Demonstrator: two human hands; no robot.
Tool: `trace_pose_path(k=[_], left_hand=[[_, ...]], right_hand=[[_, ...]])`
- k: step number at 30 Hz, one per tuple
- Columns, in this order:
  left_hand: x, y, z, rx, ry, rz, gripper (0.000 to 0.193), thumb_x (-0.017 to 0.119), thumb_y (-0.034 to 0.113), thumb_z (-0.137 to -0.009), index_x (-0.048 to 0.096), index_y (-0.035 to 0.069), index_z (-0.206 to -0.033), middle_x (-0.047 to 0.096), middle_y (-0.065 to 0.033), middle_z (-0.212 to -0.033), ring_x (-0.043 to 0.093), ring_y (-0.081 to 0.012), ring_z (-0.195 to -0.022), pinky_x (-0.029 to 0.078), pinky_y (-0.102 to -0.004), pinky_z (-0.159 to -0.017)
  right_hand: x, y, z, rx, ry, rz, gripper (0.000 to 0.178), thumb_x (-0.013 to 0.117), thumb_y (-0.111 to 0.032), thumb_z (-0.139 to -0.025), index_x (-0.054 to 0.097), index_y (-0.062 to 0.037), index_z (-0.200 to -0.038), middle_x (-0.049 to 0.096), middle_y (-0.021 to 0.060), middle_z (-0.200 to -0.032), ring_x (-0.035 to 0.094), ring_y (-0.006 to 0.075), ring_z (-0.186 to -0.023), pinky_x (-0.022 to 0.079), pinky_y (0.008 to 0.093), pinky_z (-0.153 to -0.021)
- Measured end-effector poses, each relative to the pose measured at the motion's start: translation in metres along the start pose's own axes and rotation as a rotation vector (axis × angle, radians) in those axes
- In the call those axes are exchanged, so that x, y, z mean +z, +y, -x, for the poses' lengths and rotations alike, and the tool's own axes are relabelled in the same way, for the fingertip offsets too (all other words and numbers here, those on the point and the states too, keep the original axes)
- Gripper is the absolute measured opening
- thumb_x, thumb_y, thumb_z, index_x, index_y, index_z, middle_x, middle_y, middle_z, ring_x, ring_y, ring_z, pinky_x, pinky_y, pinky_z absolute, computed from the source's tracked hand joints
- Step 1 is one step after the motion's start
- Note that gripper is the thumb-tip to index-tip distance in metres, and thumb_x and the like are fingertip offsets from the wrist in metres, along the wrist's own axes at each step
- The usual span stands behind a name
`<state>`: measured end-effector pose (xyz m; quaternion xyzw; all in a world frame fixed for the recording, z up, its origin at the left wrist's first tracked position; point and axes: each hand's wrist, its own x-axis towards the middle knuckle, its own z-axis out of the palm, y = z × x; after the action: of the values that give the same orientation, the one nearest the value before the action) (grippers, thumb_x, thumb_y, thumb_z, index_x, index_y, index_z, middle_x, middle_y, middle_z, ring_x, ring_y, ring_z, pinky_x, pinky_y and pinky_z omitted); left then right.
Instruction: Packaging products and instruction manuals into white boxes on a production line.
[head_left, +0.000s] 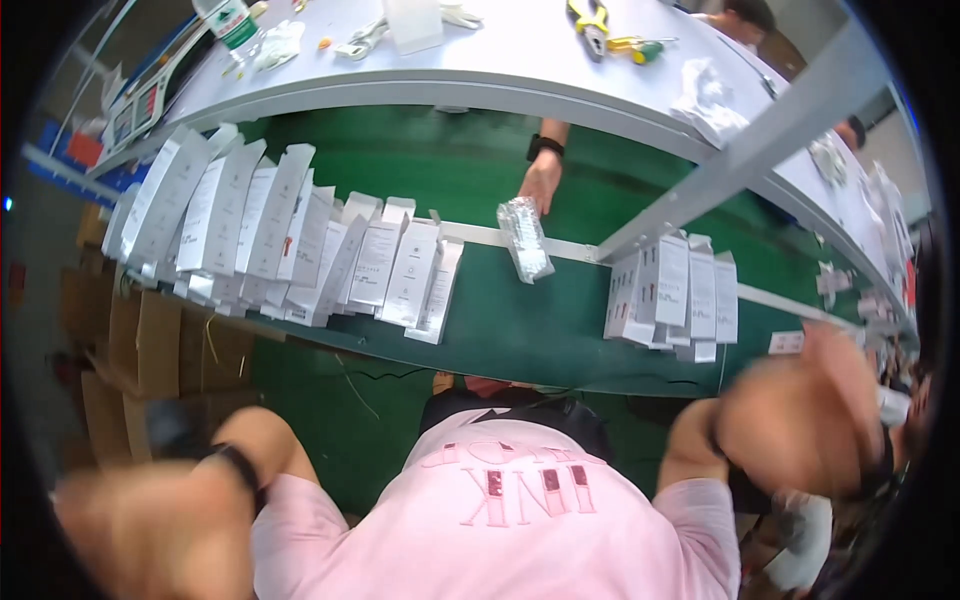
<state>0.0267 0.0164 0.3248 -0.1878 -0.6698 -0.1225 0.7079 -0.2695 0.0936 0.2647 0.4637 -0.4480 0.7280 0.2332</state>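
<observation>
left hand (165,535), 8 o'clock: blurred, grip can't be told. white cartons (385,265), 10 o'clock. clear-wrapped packet (525,240), 12 o'clock, by green counter (560,335), touching co-worker's hand (541,183). more cartons (672,290), 3 o'clock. right hand (800,415), 4 o'clock: blurred, grip likewise unclear. step seems packet handling; next calls for gentle grip. carton print illegibly small.

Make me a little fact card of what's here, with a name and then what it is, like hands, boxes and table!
Left hand: blurred, lower left; grip unclear
Right hand: blurred, right side; grip unclear
Other person's hand: touching the clear-wrapped packet
Left boxes: long row, white, several flaps open
Right boxes: smaller group, white
Under the boxes: green work surface
White table: yellow-handled pliers and a bottle on it
Shirt: pink
</observation>
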Motion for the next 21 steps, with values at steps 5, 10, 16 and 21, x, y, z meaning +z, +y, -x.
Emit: trace_pose_path(k=[5, 10, 16, 21], left_hand=[[0.032, -0.007, 0.182, -1.792, 0.224, -0.036, 0.035, 0.055, 0.018, -0.095, 0.051, 0.0, -0.125, 0.06, -0.0107, -0.116, 0.06, -0.0189, -0.1, 0.049, -0.0324, -0.087], [0.063, 0.027, 0.28, -2.344, 0.196, 0.176, 0.043, 0.054, 0.026, -0.096, 0.045, 0.007, -0.133, 0.06, -0.0106, -0.118, 0.058, -0.0181, -0.105, 0.047, -0.0319, -0.09], [0.077, -0.011, 0.33, -2.492, 0.752, 0.976, 0.067, 0.045, 0.051, -0.095, 0.024, 0.013, -0.146, 0.041, -0.0187, -0.14, 0.045, -0.0322, -0.127, 0.039, -0.0506, -0.101], [0.087, -0.051, 0.295, -2.123, 0.774, 1.368, 0.075, 0.045, 0.059, -0.091, 0.024, 0.013, -0.147, 0.036, -0.011, -0.146, 0.039, -0.0318, -0.132, 0.033, -0.0599, -0.105]], right_hand=[[0.009, 0.234, 0.247, 0.687, -0.74, 0.531, 0.097, 0.081, -0.04, -0.068, 0.032, 0.0043, -0.14, 0.043, 0.0232, -0.132, 0.05, 0.0336, -0.115, 0.043, 0.045, -0.093], [0.049, 0.278, 0.326, 0.99, -1.055, 0.884, 0.069, 0.076, -0.031, -0.067, 0.046, 0.0021, -0.12, 0.052, 0.0258, -0.12, 0.048, 0.041, -0.115, 0.042, 0.0455, -0.094], [0.055, 0.202, 0.257, 1.327, -0.744, -0.053, 0.046, 0.074, -0.014, -0.074, 0.054, 0.0002, -0.113, 0.065, 0.0124, -0.102, 0.062, 0.0216, -0.095, 0.05, 0.036, -0.081], [0.044, 0.076, 0.164, 1.278, -0.734, -0.154, 0.058, 0.074, -0.012, -0.079, 0.047, 0.003, -0.128, 0.058, 0.0107, -0.12, 0.055, 0.019, -0.109, 0.043, 0.0326, -0.094]])
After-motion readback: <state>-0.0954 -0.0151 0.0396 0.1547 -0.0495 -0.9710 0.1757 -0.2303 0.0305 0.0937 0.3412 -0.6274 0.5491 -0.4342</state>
